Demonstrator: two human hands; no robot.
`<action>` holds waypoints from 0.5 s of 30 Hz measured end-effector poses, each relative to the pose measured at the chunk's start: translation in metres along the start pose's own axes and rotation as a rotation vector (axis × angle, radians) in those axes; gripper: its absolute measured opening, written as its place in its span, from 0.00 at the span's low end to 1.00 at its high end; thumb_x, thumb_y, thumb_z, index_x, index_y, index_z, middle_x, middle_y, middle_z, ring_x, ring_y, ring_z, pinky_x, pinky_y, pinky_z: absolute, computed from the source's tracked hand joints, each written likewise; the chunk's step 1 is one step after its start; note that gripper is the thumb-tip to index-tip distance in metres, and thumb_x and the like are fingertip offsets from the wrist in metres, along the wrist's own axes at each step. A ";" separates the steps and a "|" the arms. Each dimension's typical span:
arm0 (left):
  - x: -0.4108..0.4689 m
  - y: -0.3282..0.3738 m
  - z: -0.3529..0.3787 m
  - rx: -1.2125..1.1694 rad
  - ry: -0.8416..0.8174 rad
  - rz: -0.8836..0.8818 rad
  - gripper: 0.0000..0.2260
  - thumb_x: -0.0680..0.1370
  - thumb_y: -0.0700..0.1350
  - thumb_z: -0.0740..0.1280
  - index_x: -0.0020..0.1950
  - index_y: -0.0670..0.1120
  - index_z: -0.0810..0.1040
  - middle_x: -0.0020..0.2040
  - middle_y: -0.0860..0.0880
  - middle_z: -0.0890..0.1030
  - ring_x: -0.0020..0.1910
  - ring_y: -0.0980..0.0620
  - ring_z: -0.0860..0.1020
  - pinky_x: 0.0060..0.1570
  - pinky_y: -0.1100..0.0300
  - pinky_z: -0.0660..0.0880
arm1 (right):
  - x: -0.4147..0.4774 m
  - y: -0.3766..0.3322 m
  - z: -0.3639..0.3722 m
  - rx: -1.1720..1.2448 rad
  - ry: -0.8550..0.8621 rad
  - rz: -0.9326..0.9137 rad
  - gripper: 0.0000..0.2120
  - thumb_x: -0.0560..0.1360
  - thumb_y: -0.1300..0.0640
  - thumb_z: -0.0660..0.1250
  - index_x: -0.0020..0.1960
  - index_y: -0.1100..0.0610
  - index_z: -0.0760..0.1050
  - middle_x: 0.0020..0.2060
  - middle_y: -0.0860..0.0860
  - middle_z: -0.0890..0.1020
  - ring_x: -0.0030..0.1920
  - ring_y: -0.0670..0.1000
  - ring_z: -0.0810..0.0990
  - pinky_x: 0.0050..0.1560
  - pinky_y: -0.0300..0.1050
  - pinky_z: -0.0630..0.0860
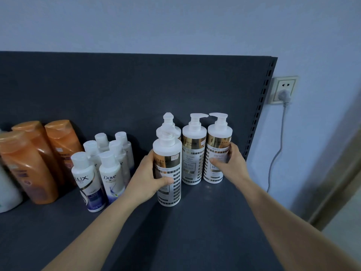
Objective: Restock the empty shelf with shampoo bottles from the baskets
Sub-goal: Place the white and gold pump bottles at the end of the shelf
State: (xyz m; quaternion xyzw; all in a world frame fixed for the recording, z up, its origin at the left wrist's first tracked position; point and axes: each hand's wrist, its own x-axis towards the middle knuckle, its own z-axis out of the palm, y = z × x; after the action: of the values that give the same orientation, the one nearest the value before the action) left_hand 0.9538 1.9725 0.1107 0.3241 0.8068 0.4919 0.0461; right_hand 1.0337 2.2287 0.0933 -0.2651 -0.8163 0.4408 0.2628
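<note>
We see our left hand wrapped around the front pump bottle, thumb across its label and fingers curled behind, so the grip is closed on that bottle. The bottle stands upright with its base at the dark shelf; we cannot tell whether it is fully set down. Our right hand holds the rightmost pump bottle the same way, thumb on the front of the label and fingers round its right side, and this bottle stands further back on the shelf, near the back panel. Between the two held bottles stands a middle pump bottle, just beside the rightmost one, and a rear pump bottle shows its white pump directly behind the front one. To the left, a cluster of small white bottles includes a Lux bottle and a Dove bottle in the front row. Further left stand tall orange bottles. On the wall to the right, a plug sits in a wall socket.
</note>
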 end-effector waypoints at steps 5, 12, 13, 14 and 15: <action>-0.006 -0.009 0.003 0.172 -0.021 0.006 0.31 0.66 0.47 0.77 0.65 0.56 0.67 0.59 0.53 0.74 0.60 0.56 0.73 0.59 0.57 0.71 | -0.039 -0.002 -0.009 -0.261 0.023 0.044 0.40 0.72 0.47 0.73 0.77 0.54 0.58 0.74 0.51 0.67 0.73 0.53 0.67 0.69 0.54 0.69; -0.037 -0.026 0.006 0.405 -0.275 -0.050 0.33 0.72 0.50 0.73 0.71 0.42 0.63 0.66 0.42 0.70 0.65 0.44 0.71 0.63 0.55 0.68 | -0.141 -0.006 -0.022 -0.589 0.121 0.191 0.33 0.77 0.46 0.68 0.76 0.54 0.60 0.73 0.52 0.68 0.72 0.55 0.66 0.65 0.52 0.69; -0.043 -0.027 0.005 0.425 -0.318 -0.043 0.34 0.73 0.51 0.73 0.72 0.40 0.61 0.68 0.41 0.68 0.67 0.44 0.70 0.65 0.54 0.67 | -0.161 -0.007 -0.024 -0.610 0.145 0.225 0.32 0.77 0.46 0.68 0.76 0.54 0.61 0.72 0.52 0.68 0.71 0.55 0.66 0.65 0.52 0.69; -0.050 -0.026 0.003 0.439 -0.359 -0.028 0.36 0.73 0.52 0.72 0.74 0.40 0.60 0.70 0.40 0.67 0.69 0.43 0.68 0.67 0.54 0.66 | -0.181 -0.008 -0.025 -0.622 0.172 0.262 0.32 0.77 0.46 0.68 0.76 0.54 0.61 0.72 0.52 0.68 0.71 0.55 0.66 0.66 0.51 0.68; -0.057 -0.024 0.002 0.447 -0.393 0.006 0.36 0.74 0.52 0.71 0.74 0.39 0.59 0.72 0.40 0.65 0.70 0.43 0.67 0.68 0.53 0.65 | -0.203 -0.009 -0.026 -0.628 0.203 0.298 0.32 0.77 0.46 0.68 0.76 0.55 0.61 0.71 0.53 0.69 0.71 0.56 0.66 0.67 0.51 0.67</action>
State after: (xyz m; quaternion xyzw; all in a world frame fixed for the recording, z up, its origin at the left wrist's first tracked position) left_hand 0.9886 1.9346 0.0760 0.4176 0.8697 0.2300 0.1274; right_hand 1.1955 2.1048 0.0739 -0.4914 -0.8340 0.1736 0.1810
